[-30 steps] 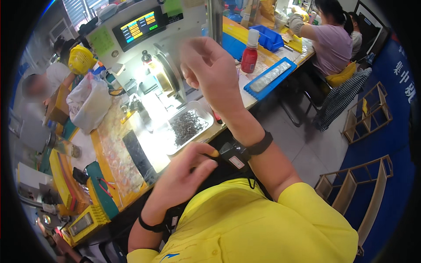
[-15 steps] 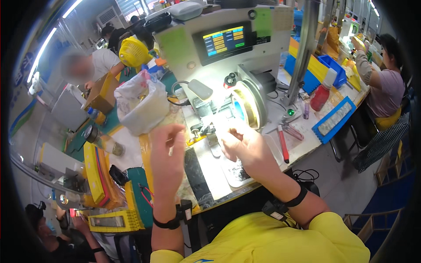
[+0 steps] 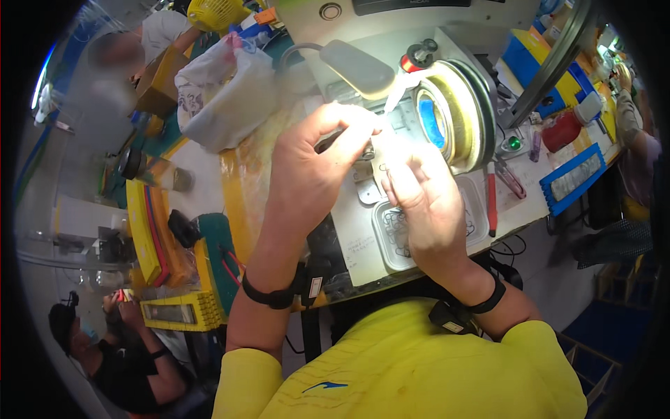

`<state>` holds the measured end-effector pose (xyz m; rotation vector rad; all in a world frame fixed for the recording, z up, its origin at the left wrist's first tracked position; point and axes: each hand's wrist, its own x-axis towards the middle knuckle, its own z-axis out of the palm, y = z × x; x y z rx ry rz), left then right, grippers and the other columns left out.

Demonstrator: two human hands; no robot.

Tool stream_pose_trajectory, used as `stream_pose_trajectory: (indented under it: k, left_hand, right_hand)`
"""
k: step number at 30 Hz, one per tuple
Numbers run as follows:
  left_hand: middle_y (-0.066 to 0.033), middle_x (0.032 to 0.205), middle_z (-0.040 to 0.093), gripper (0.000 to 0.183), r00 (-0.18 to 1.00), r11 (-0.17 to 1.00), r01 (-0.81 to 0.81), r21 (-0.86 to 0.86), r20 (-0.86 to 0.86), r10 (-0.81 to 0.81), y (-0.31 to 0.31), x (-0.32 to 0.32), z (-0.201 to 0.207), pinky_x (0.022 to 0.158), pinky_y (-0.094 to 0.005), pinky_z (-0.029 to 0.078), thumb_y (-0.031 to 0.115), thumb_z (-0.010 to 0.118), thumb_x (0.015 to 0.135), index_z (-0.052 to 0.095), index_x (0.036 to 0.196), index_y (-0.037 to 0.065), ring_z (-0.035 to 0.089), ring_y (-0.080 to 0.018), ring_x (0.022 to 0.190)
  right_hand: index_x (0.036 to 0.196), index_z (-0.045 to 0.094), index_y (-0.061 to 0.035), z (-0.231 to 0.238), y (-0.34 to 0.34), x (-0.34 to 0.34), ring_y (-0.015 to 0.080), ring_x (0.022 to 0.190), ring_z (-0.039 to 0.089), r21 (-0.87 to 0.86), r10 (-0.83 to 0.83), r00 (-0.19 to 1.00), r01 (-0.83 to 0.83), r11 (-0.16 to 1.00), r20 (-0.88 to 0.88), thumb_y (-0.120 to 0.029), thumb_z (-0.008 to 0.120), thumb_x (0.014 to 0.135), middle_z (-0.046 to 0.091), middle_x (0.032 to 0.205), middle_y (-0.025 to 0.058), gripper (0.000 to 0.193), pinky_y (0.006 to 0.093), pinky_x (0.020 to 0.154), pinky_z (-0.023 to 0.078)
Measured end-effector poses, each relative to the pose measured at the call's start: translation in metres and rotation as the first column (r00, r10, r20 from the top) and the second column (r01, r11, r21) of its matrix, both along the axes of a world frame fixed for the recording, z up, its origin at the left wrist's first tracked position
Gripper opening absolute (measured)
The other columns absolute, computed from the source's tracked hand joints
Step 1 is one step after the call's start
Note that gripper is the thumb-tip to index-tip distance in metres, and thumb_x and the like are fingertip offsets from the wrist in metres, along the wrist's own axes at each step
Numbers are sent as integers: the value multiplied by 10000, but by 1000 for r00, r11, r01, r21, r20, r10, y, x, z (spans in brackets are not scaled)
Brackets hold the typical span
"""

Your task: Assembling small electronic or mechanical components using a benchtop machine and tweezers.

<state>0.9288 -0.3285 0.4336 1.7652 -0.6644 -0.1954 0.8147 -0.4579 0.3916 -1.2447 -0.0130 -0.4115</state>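
White sheet (image 3: 366, 269) bears unreadable writing (image 3: 361, 244); left hand (image 3: 307, 167) and right hand (image 3: 431, 209) are curled, whether gripping I cannot tell.

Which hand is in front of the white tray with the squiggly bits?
The right hand: it hides part of the white tray. The left hand is up and left of it.

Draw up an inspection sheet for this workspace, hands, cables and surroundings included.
Surface: white sheet, some writing on it.
Work things: white tray of small dark pieces; yellowish wheel beyond it.
Clutter: white bag, jar, red bottle.
Hands: left hand and right hand close together near the lamp; any held item unclear.
Cables: dark cable by the right wrist.
Surroundings: person in black lower left, person in pale clothing upper left.
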Motion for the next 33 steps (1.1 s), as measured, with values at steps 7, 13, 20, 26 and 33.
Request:
stream_pose_trajectory:
  k: [7,13,20,26,33]
  left_hand:
    - [-41,1057,743,135,997,999,-45,-26,60,47,12,0,-13,898,-251,522,65,638,1066,724,1078,-38,657,-85,967]
    - [-40,1078,737,124,999,996,-28,-90,25,30,11,-3,-19,915,-247,511,52,629,1069,712,1080,-38,649,-79,987]
    - [-39,1061,733,137,997,990,-61,-125,32,65,8,-4,-19,920,-248,508,58,620,1072,717,1098,-36,647,-84,990]
    - [-56,1154,703,188,992,979,-121,-166,19,126,21,-10,-24,970,-265,488,56,561,1087,685,1211,-12,628,-101,1072]
    - [-111,1024,750,227,971,866,-239,440,116,209,46,-38,-25,869,-308,521,87,670,999,688,1211,7,685,-186,936]
  right_hand:
    - [1181,599,23,-8,6,24,92,860,564,-172,-143,988,132,976,-56,-105,581,1093,633,999,47,156,274,758,479]
    - [1176,605,24,-2,11,24,99,862,577,-75,-172,984,169,983,-47,-114,587,1093,636,1010,56,162,287,781,500]
    - [1156,608,10,-7,10,26,73,827,562,-88,-138,990,136,987,-22,-86,601,1075,608,974,26,126,253,725,483]
    - [1011,552,-17,-25,8,43,62,751,508,-375,-247,928,342,862,277,-51,594,1055,549,870,-14,69,249,689,455]
    - [1030,549,-2,-18,6,37,92,730,515,-404,-277,931,353,844,235,-61,567,1044,558,815,25,64,283,671,461]
